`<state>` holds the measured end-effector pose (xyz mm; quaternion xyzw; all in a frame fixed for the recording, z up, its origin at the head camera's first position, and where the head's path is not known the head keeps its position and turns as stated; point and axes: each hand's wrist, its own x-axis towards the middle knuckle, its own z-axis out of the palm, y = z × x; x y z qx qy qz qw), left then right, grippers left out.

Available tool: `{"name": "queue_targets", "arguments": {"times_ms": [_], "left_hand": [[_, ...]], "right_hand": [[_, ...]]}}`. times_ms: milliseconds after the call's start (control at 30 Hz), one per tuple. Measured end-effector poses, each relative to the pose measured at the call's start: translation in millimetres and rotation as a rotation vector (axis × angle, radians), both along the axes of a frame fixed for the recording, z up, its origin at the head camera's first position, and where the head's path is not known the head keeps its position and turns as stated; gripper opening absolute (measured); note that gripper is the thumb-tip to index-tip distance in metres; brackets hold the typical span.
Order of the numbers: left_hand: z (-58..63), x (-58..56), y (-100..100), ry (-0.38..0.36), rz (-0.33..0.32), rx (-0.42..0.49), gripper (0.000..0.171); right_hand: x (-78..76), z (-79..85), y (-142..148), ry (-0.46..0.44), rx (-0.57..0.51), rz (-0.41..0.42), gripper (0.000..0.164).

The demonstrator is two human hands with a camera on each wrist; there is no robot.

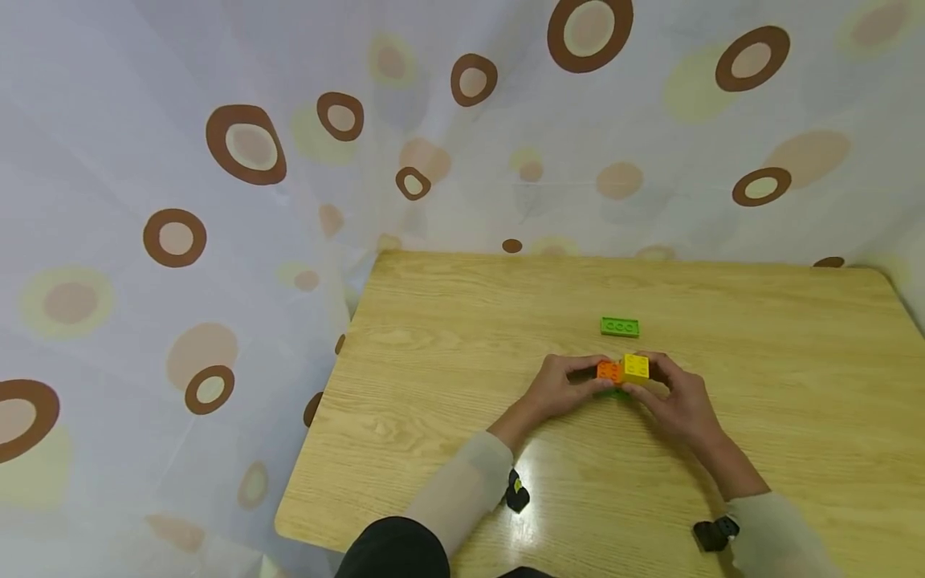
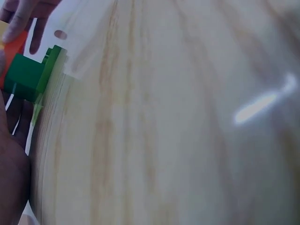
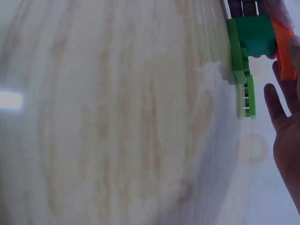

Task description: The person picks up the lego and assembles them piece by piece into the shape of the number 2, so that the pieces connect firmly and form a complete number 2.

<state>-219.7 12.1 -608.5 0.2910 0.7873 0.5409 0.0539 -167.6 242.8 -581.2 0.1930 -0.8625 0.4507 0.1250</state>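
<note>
A small stack of toy building bricks stands between my hands. My left hand [image 1: 560,389] pinches the orange brick [image 1: 609,371] between thumb and fingers. On the right of the stack, my right hand [image 1: 682,401] grips the yellow brick [image 1: 636,368], whose studded top sits higher than the orange one. Under the orange brick, a dark green brick [image 3: 255,35] stands on a lighter green plate [image 3: 236,51], low at the table surface. From above, the hands and upper bricks hide most of the green parts.
A loose green plate [image 1: 620,327] lies on the wooden table [image 1: 462,321] just beyond the stack, its hollow side up. Behind the table hangs a white sheet [image 1: 477,160] with brown rings. Dark wrist cameras hang below both sleeves.
</note>
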Motion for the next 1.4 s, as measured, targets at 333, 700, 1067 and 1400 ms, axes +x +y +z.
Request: {"name": "queue_targets", "arguments": {"times_ms": [333, 700, 1067, 1400], "left_hand": [[-1.7, 0.2, -3.5, 0.003, -0.005, -0.009, 0.043], [4.2, 1.5, -0.4, -0.056, 0.005, 0.004, 0.043], [-0.4, 8.2, 5.6, -0.046, -0.022, -0.013, 0.042], [-0.8, 5.5, 2.3, -0.043, -0.015, -0.004, 0.042]], "right_hand": [[-1.4, 3.2, 11.6, -0.068, 0.108, 0.013, 0.065], [-45.6, 6.7, 42.8, -0.221, 0.043, -0.068, 0.067], [-78.4, -17.6, 22.6, -0.439, -0.067, -0.094, 0.093], [-82.5, -21.9, 16.5, -0.326, 0.016, -0.131, 0.067]]}}
